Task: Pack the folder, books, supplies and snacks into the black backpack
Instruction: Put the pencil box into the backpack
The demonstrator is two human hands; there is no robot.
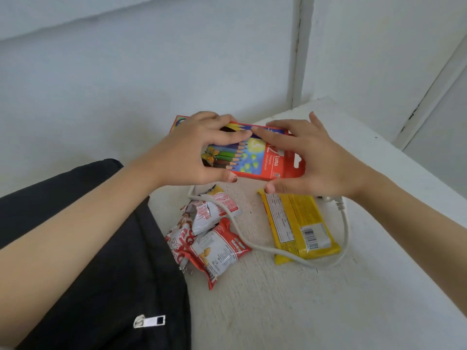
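A red box of coloured pencils (255, 157) is held above the far part of the white table (328, 299). My left hand (192, 152) grips its left end, thumb under and fingers over the top edge. My right hand (310, 157) grips its right end the same way. The black backpack (83, 248) lies at the left, under my left forearm, with a silver zipper pull (149, 321) showing. Several red and white snack packets (209, 236) lie below the box. A yellow snack pack (300, 226) lies to their right.
A white cable (336, 258) loops across the snack packets and the yellow pack. Another red box edge (180, 121) shows behind my left hand. White walls stand close behind the table, whose far corner is near my right hand.
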